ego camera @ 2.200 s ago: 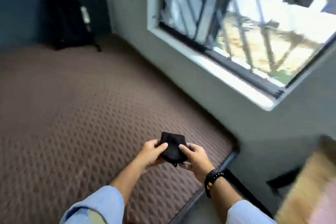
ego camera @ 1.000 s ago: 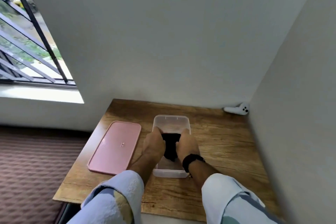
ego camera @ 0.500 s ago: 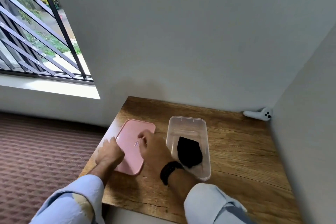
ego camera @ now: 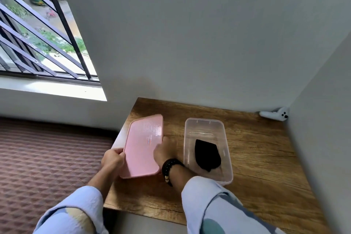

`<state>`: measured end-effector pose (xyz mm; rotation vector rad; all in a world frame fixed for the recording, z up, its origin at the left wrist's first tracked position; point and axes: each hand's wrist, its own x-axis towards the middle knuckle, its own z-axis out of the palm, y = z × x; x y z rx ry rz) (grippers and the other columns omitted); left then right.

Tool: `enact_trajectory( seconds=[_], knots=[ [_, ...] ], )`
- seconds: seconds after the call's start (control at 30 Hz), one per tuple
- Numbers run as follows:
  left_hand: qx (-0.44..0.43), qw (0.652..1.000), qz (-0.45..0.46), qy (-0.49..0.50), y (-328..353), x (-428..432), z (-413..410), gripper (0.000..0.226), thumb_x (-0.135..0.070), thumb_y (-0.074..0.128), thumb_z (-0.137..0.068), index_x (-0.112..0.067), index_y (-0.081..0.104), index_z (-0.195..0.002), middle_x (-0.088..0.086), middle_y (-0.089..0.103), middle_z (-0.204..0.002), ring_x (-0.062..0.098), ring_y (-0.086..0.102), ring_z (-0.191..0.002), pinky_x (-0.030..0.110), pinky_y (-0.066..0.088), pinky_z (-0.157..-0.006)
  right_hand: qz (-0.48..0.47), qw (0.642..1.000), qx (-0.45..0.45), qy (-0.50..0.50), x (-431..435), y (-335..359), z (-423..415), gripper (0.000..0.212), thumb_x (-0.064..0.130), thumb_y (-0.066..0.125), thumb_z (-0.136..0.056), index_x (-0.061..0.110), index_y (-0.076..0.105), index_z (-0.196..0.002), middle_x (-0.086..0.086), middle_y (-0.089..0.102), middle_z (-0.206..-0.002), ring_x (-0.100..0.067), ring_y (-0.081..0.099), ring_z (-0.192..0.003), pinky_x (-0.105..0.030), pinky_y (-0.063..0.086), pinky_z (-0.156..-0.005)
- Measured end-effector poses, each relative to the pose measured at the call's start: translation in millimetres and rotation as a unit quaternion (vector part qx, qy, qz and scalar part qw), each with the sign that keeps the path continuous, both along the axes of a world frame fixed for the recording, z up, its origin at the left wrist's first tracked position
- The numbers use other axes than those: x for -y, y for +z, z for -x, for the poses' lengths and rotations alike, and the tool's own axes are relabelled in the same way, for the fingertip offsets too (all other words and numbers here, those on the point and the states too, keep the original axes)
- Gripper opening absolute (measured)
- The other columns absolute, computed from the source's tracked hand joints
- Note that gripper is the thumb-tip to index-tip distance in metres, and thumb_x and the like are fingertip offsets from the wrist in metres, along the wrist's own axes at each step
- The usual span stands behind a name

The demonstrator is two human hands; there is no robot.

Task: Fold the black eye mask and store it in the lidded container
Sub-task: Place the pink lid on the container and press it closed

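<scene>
Head view: left hand [ego camera: 112, 159] fingers clamp the pink lid's [ego camera: 142, 146] left edge, lid tilted up off the bench [ego camera: 262, 157]. Right hand [ego camera: 164, 153] grips its right edge. Right of that, folded black eye mask [ego camera: 207, 155] lies inside the open clear container [ego camera: 227, 150].

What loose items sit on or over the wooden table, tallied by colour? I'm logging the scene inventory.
Pink: 1, the lid, held by the left hand and right hand
Clear: 1, the container
Black: 1, the eye mask inside the container
White: 1, a small object in the corner
Total: 4
</scene>
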<state>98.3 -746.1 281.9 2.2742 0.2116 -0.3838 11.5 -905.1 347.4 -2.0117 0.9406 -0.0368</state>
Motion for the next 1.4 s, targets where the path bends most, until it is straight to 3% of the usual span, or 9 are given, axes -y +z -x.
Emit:
enact_trajectory(
  seconds=[0.07,0.17,0.23,0.47,0.67,0.93,1.07,1.2,1.4],
  knots=[
    [0.000,0.992,0.123,0.018,10.6,4.6,9.0,0.028,-0.014,0.069,-0.095,-0.004,0.077,-0.120,0.010,0.082,-0.101,0.029,0.076,-0.097,0.044,0.063,-0.090,0.084,0.996,0.030,0.022,12.7,23.1,4.0,0.034,0.010,0.040,-0.101,0.006,0.066,-0.123,-0.015,0.060,-0.131,-0.031,0.060,-0.117,-0.037,0.052,-0.096],
    [-0.010,0.967,0.254,-0.021,42.0,37.9,27.8,0.019,-0.010,0.068,-0.097,-0.007,0.077,-0.114,-0.006,0.081,-0.076,0.006,0.074,-0.067,0.020,0.061,-0.060,0.155,0.987,0.032,-0.001,53.5,46.7,26.9,0.035,0.007,0.036,-0.101,0.005,0.068,-0.114,-0.016,0.064,-0.123,-0.031,0.064,-0.111,-0.036,0.055,-0.093],
    [-0.002,0.962,0.264,-0.067,63.8,69.4,45.4,0.019,-0.013,0.067,-0.099,-0.011,0.078,-0.115,-0.006,0.079,-0.083,0.011,0.074,-0.073,0.018,0.058,-0.058,0.171,0.984,0.023,-0.033,87.5,50.7,51.5,0.036,0.011,0.036,-0.101,0.008,0.072,-0.103,-0.013,0.069,-0.111,-0.032,0.067,-0.104,-0.043,0.058,-0.089],
    [0.027,0.976,0.111,-0.187,72.0,148.5,108.6,0.029,-0.023,0.063,-0.099,-0.017,0.076,-0.125,0.002,0.078,-0.120,0.024,0.074,-0.107,0.046,0.062,-0.097,0.170,0.972,-0.067,-0.146,147.5,22.3,124.8,0.036,0.017,0.040,-0.101,0.007,0.070,-0.117,-0.015,0.067,-0.124,-0.034,0.062,-0.115,-0.045,0.056,-0.092],
    [0.053,0.984,0.055,-0.161,70.5,155.2,116.4,0.033,-0.026,0.059,-0.099,-0.019,0.074,-0.127,0.005,0.077,-0.123,0.026,0.073,-0.106,0.043,0.062,-0.094,0.078,0.986,-0.032,-0.143,149.7,-1.9,132.6,0.036,0.014,0.041,-0.100,0.009,0.073,-0.116,-0.013,0.071,-0.119,-0.033,0.069,-0.105,-0.042,0.059,-0.090],
    [0.065,0.984,0.057,-0.155,62.1,170.1,133.4,0.030,-0.030,0.042,-0.103,-0.017,0.055,-0.126,0.010,0.066,-0.125,0.030,0.065,-0.106,0.054,0.059,-0.094,0.120,0.986,0.013,-0.111,157.4,-29.2,134.6,0.037,0.036,0.031,-0.107,0.015,0.055,-0.124,-0.008,0.071,-0.111,-0.029,0.067,-0.097,-0.042,0.056,-0.082],
    [0.091,0.976,0.040,-0.194,47.7,170.1,137.2,0.050,-0.035,0.032,-0.107,-0.027,0.035,-0.156,0.015,0.052,-0.147,0.036,0.057,-0.127,0.057,0.049,-0.109,0.061,0.995,0.015,-0.082,168.8,-35.7,130.5,0.040,0.036,0.027,-0.107,0.015,0.054,-0.127,-0.007,0.067,-0.113,-0.028,0.063,-0.097,-0.036,0.048,-0.081],
    [0.082,0.969,-0.002,-0.234,44.6,167.9,134.1,0.055,-0.047,0.026,-0.107,-0.044,0.018,-0.162,0.017,0.048,-0.144,0.039,0.058,-0.122,0.058,0.050,-0.107,0.006,0.998,0.018,-0.061,185.5,-39.5,126.6,0.041,0.040,0.030,-0.101,0.016,0.063,-0.096,-0.007,0.067,-0.088,-0.025,0.061,-0.080,-0.032,0.044,-0.069],
    [0.096,0.959,-0.024,-0.267,47.3,167.6,129.1,0.055,-0.042,0.024,-0.109,-0.041,0.018,-0.164,0.016,0.050,-0.142,0.037,0.062,-0.119,0.057,0.053,-0.103,0.070,0.994,0.002,-0.089,204.5,-27.2,76.6,0.046,0.038,0.029,-0.106,0.005,0.054,-0.128,-0.022,0.063,-0.128,-0.041,0.061,-0.115,-0.043,0.046,-0.094]
  ],
)
